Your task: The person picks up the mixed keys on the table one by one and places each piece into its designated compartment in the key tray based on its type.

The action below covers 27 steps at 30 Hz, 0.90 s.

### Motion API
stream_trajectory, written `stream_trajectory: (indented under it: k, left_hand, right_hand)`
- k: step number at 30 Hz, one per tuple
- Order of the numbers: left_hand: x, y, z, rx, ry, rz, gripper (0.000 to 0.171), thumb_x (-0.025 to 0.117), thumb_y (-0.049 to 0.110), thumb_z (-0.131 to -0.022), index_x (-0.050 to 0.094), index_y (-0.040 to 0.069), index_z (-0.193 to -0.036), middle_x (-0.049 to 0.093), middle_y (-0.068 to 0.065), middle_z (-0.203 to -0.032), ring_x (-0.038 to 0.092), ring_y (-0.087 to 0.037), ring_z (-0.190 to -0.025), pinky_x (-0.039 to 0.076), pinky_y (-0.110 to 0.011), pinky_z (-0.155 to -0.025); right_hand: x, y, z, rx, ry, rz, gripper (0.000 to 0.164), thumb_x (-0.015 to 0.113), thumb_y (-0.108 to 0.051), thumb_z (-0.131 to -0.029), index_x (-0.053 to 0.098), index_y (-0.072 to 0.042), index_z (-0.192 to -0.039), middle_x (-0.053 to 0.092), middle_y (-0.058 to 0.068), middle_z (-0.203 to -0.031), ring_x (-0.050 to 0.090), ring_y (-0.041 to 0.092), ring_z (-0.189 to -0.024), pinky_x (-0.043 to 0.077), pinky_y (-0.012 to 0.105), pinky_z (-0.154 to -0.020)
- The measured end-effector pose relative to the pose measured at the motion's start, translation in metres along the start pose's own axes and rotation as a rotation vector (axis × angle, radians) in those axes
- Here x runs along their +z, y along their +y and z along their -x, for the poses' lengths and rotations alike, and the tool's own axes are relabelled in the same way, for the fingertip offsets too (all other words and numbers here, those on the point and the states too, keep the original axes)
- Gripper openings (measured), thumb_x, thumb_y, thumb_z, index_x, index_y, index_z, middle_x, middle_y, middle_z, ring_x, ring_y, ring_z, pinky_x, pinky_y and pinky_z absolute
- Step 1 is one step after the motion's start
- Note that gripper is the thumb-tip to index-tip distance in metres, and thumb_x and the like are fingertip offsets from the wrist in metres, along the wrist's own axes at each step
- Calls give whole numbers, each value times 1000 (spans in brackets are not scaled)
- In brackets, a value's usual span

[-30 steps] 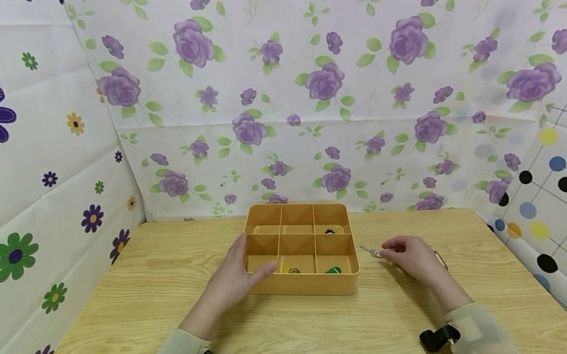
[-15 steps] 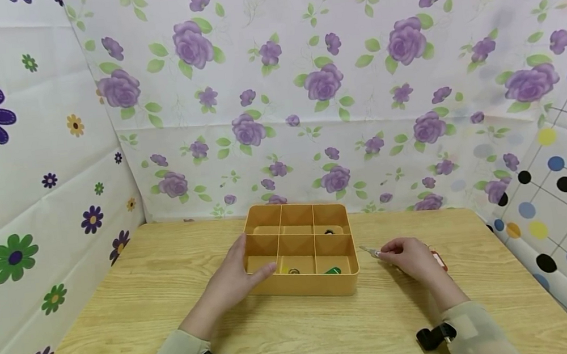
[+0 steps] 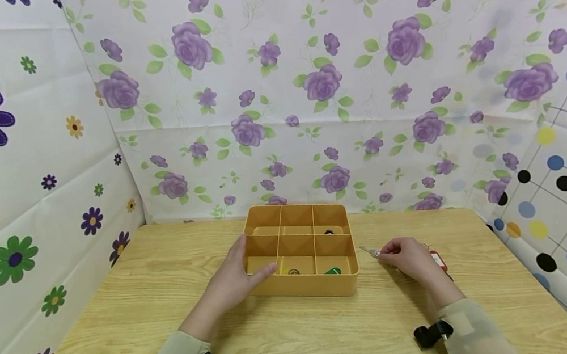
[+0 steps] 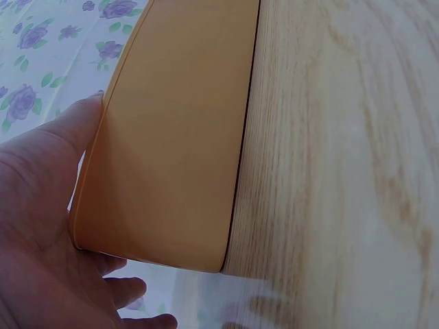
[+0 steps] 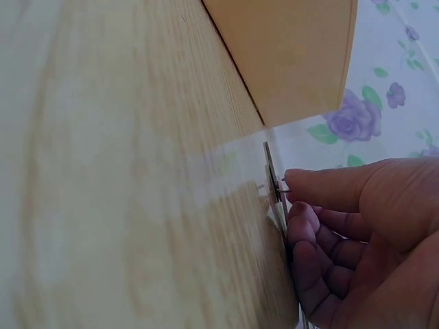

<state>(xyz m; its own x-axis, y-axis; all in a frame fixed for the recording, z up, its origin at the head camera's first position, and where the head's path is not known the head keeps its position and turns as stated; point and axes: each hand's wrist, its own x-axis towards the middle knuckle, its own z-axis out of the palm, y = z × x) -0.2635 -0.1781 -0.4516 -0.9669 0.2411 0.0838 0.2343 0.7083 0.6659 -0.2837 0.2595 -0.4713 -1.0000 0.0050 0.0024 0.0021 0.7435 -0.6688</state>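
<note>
My left hand [image 3: 232, 279] rests at the front left corner of a tan six-compartment organizer box [image 3: 304, 284], thumb on the front rim and fingers along the left side. In the left wrist view the thumb touches the rim of the box [image 4: 171, 137], with the other fingertips showing past the corner. Right of the box, my right hand [image 3: 410, 259] pinches a bunch of keys low over the table; a silver key [image 3: 370, 251] points toward the box. A red tag [image 3: 439, 260] shows behind that hand. In the right wrist view thumb and fingertips meet at the key ring [image 5: 280, 190].
Inside the box lie a green item [image 3: 333, 271] at front right, a small ring-like item with a bit of yellow [image 3: 294, 271] at front middle, and a dark ring-shaped item [image 3: 329, 232] at back right. A flowered cloth [image 3: 276, 98] stands behind the wooden table [image 3: 278, 337].
My right wrist has shifted slightly left, and more of the red tag shows behind the hand. The left hand and the box stay in place.
</note>
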Motion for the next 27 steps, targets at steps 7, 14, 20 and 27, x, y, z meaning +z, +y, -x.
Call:
stream_trajectory:
  k: [7,14,20,27]
  left_hand:
    - [0,0,0,-1,-1,-6,130,65,82,-96,4,1,-176,8,-21,-183,23,-48,-164,29,-69,-127]
    - [0,0,0,2,-1,-5,130,64,83,-95,4,1,-177,9,-21,-183,25,-49,-163,30,-70,-126]
    - [-1,0,0,-2,-2,-3,130,64,83,-95,4,2,-177,9,-22,-183,25,-49,-163,30,-70,-126]
    - [-1,1,1,-4,-3,-2,130,65,82,-95,3,2,-177,9,-22,-183,25,-49,-163,30,-69,-126]
  right_hand:
    - [1,1,1,5,-1,6,17,82,-23,-103,77,-7,-103,71,4,-93,58,21,-79,47,36,-69]
    - [0,4,-1,-11,-7,21,16,81,-23,-104,77,-8,-102,72,5,-95,59,21,-81,48,36,-71]
    - [0,4,-1,-25,-7,13,15,78,-22,-105,75,-8,-103,71,4,-94,58,22,-81,48,37,-70]
    - [-1,5,-2,-5,-1,-59,17,70,-20,-109,72,-4,-108,70,6,-89,62,22,-77,50,37,-67]
